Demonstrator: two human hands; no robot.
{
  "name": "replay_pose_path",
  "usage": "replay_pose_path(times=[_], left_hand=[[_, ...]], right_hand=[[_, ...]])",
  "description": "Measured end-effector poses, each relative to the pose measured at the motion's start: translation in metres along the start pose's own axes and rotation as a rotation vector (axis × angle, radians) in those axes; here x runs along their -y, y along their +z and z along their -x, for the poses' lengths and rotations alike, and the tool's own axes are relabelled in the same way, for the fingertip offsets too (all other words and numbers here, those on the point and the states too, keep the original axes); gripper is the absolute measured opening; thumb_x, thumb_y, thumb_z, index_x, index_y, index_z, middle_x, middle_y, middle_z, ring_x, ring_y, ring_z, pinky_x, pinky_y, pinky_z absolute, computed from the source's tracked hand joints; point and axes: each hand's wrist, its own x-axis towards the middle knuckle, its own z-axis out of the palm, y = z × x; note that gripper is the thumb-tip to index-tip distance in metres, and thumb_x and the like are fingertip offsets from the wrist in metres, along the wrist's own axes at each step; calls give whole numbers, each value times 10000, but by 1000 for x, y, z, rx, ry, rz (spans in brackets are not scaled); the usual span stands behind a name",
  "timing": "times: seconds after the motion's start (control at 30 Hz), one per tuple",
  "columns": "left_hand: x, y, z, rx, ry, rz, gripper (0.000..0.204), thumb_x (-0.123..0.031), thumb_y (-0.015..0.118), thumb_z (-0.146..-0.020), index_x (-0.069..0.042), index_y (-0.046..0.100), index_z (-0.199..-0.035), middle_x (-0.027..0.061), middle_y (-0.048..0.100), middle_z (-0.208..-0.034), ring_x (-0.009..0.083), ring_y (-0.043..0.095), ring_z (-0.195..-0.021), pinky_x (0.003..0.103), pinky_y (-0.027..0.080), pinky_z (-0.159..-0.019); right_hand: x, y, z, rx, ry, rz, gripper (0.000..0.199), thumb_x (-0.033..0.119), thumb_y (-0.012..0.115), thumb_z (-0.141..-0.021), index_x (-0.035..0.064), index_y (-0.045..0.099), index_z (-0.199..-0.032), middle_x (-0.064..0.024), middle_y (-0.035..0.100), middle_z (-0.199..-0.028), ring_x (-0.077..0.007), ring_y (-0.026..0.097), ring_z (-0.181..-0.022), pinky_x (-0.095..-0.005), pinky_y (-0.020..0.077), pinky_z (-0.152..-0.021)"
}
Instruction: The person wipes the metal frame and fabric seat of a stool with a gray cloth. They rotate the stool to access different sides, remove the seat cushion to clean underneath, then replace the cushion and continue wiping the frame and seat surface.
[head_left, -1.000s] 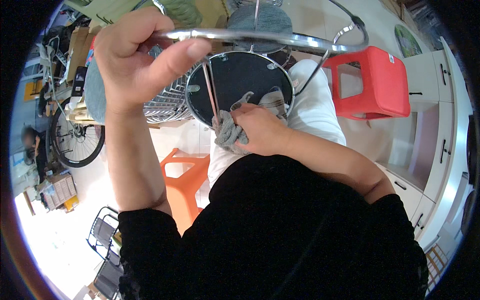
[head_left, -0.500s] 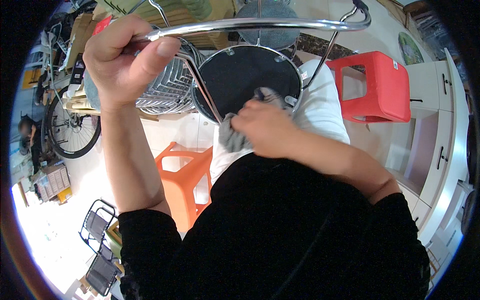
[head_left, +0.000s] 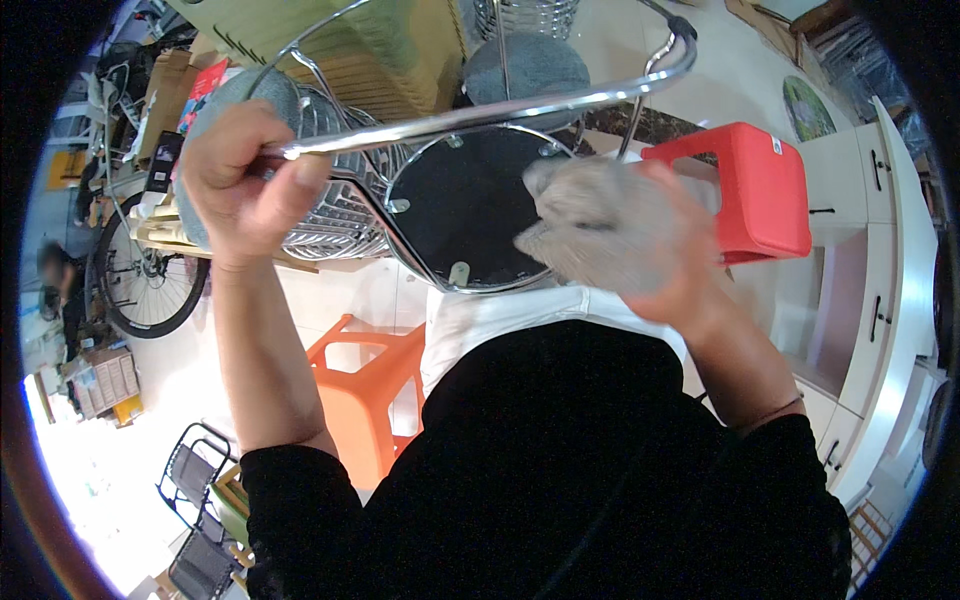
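Observation:
A metal stool lies upside down over my lap, with its round black seat underside [head_left: 465, 205] facing up. Small metal brackets sit around the rim of the seat. My left hand [head_left: 240, 190] is closed around the left end of the curved chrome tube [head_left: 490, 113] of the stool's frame. In my right hand [head_left: 688, 255], blurred by motion, is a crumpled grey cloth [head_left: 585, 225]. That cloth is raised in front of the right part of the seat underside and hides it; whether it touches cannot be made out.
An orange plastic stool [head_left: 365, 385] stands at my left, a red one [head_left: 765, 190] at my right. Stacked chrome stools [head_left: 335, 215] with grey seats are beyond my left hand. A bicycle wheel [head_left: 150, 265] is farther left. White cabinets [head_left: 850, 300] line the right side.
My right hand and the cloth have moved right and up, off the near edge of the seat. The frame tube has tilted, its left end lower, with my left hand still on it.

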Motion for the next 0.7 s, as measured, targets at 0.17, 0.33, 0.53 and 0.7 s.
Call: replay_pose_path(times=[0.17, 0.33, 0.53, 0.7], left_hand=[[-11, 7, -11, 2, 36, -29, 460, -375, 795, -688, -45, 488, -596, 5, 381, -526, 143, 354, -497, 295, 234, -474], [-20, 5, -2, -28, -36, -178, 483, -382, 803, -667, -51, 462, -583, 32, 380, -524, 169, 368, -485, 315, 240, -475], [-41, 18, -4, -41, -93, -226, 363, -245, 717, -669, -59, 420, -571, 39, 326, -537, 213, 328, -497, 351, 252, -512], [-21, 14, 0, -109, 74, -60, 488, -449, 788, -654, -68, 497, -562, 22, 376, -489, 193, 381, -444, 318, 268, -484]], right_hand=[[53, -15, -62, -477, -378, 122, 307, 188, 695, -683, 27, 670, -944, -109, 672, -972, -236, 615, -786, -329, 479, -654], [78, -18, -75, -556, -496, 117, 296, 124, 677, -632, 7, 691, -902, -110, 683, -905, -205, 584, -680, -274, 433, -537], [99, -2, -99, -555, -346, 341, 129, 193, 607, -613, 69, 577, -633, -8, 461, -620, -175, 444, -665, -296, 301, -507], [82, -51, -81, -212, -246, 234, 415, 191, 759, -624, 28, 651, -990, -84, 630, -844, -246, 603, -769, -329, 470, -638]])
